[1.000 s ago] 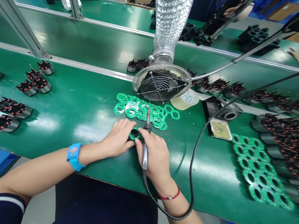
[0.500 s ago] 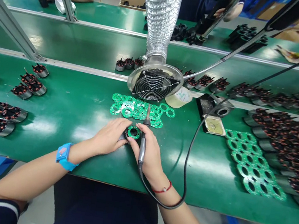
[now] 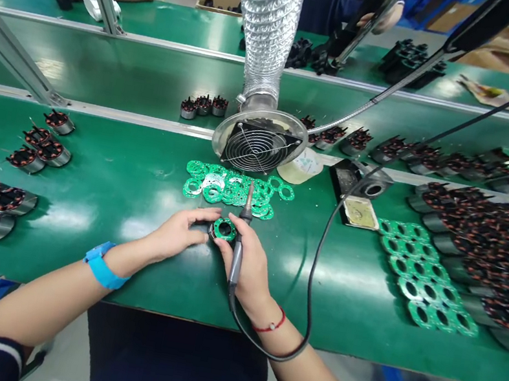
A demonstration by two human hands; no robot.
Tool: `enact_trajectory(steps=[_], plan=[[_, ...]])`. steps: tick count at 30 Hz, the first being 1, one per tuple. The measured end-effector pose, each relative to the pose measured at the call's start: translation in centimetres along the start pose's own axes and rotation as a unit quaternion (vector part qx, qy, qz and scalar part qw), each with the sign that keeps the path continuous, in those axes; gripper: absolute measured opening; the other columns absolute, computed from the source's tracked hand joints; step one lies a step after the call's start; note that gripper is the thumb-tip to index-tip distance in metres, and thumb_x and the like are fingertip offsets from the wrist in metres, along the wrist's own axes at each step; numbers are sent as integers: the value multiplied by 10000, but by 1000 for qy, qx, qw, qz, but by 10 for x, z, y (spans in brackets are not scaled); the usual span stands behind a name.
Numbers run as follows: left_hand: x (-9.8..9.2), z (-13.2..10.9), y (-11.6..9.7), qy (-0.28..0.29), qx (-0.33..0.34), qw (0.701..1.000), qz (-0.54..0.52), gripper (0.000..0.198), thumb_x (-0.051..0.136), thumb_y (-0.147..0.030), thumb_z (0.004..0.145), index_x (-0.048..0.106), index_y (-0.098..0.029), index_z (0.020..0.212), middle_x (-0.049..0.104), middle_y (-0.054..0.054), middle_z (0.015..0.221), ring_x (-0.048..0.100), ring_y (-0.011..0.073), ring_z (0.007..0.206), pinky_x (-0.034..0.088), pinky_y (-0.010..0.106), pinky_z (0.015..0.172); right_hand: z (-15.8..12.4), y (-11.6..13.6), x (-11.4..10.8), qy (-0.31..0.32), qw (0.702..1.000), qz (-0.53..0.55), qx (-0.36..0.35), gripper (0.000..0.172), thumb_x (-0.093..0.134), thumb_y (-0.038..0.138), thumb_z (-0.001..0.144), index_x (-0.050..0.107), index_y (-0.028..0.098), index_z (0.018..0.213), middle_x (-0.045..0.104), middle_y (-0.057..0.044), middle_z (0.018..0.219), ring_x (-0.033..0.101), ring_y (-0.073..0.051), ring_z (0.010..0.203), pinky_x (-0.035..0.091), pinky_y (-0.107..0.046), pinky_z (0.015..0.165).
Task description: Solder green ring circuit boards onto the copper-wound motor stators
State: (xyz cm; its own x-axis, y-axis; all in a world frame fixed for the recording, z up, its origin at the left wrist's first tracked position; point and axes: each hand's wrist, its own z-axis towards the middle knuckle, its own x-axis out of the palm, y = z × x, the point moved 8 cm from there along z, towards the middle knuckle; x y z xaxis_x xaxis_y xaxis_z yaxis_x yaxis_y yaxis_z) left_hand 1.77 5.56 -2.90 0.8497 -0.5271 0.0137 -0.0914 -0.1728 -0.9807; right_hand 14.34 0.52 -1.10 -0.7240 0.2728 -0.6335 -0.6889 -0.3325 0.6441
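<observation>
A motor stator (image 3: 215,229) topped with a green ring-shaped circuit board stands on the green bench in front of me. My right hand (image 3: 251,265) grips a soldering iron (image 3: 236,258) against its palm, tip pointing away from me. Its thumb and index finger also touch the right side of the stator. My left hand (image 3: 176,233) is just left of the stator, thumb and fingers apart, holding nothing. Beyond the hands lies a loose pile of green ring boards (image 3: 212,192), with the iron's tip above its near part.
A fume extractor fan (image 3: 257,145) hangs over the pile. On the right are a soldering iron stand (image 3: 369,181), rows of ring boards (image 3: 428,292) and many stators (image 3: 485,251). More stators (image 3: 48,149) stand left. The iron's cable (image 3: 312,279) loops over my right forearm. Co-workers sit opposite.
My left hand has let go of the stator and moved slightly left, its fingers opening. The right hand stays at the stator with the soldering iron. The view has shifted slightly.
</observation>
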Motion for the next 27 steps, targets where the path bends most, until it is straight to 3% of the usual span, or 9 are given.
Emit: enact_trajectory(steps=[2, 4, 8, 14, 18, 27], plan=[[0, 1, -1, 14, 6, 1000, 9, 496, 580, -45, 657, 639, -190, 1127, 535, 81, 1369, 484, 240, 1277, 325, 470, 1112, 0, -1, 1, 4, 1000, -2, 0, 405, 539, 345, 902, 461, 239, 1286, 644, -99, 1088, 621, -262, 990, 518, -445, 857], [-5, 2, -2, -8, 26, 998, 58, 512, 576, -52, 667, 611, -186, 1160, 543, 95, 1355, 510, 238, 1243, 377, 470, 1071, 1, -3, 2, 8, 1000, -6, 1, 398, 540, 371, 897, 478, 238, 1267, 646, -98, 1059, 620, -267, 957, 515, -453, 844], [-8, -1, -9, -51, 78, 983, 159, 426, 589, -78, 681, 645, -166, 1094, 603, 102, 1272, 516, 243, 1223, 335, 482, 1098, 3, -1, 2, 10, 1000, -3, -11, 383, 541, 377, 894, 482, 243, 1247, 637, -92, 1056, 605, -264, 955, 507, -447, 839], [3, -6, -5, -20, 24, 999, 23, 529, 570, -77, 681, 602, -150, 1204, 564, 100, 1336, 523, 245, 1235, 340, 455, 1107, 5, 3, 1, 6, 1000, -11, -26, 355, 536, 318, 895, 486, 217, 1232, 630, -101, 1034, 601, -259, 922, 516, -430, 812], [-1, -8, 1, -48, -4, 997, 63, 561, 567, -95, 691, 562, -152, 1249, 545, 110, 1354, 512, 255, 1242, 363, 482, 1082, 5, 2, 2, 0, 1000, -15, -24, 370, 542, 311, 886, 490, 216, 1239, 635, -98, 1007, 604, -261, 920, 519, -433, 816], [2, -10, -6, -12, 90, 987, 133, 590, 557, -48, 642, 605, -189, 1213, 504, 91, 1396, 418, 268, 1329, 291, 515, 1125, 8, 6, 2, -4, 999, -26, -37, 339, 548, 286, 885, 508, 226, 1217, 634, -99, 1001, 608, -263, 908, 534, -424, 782]])
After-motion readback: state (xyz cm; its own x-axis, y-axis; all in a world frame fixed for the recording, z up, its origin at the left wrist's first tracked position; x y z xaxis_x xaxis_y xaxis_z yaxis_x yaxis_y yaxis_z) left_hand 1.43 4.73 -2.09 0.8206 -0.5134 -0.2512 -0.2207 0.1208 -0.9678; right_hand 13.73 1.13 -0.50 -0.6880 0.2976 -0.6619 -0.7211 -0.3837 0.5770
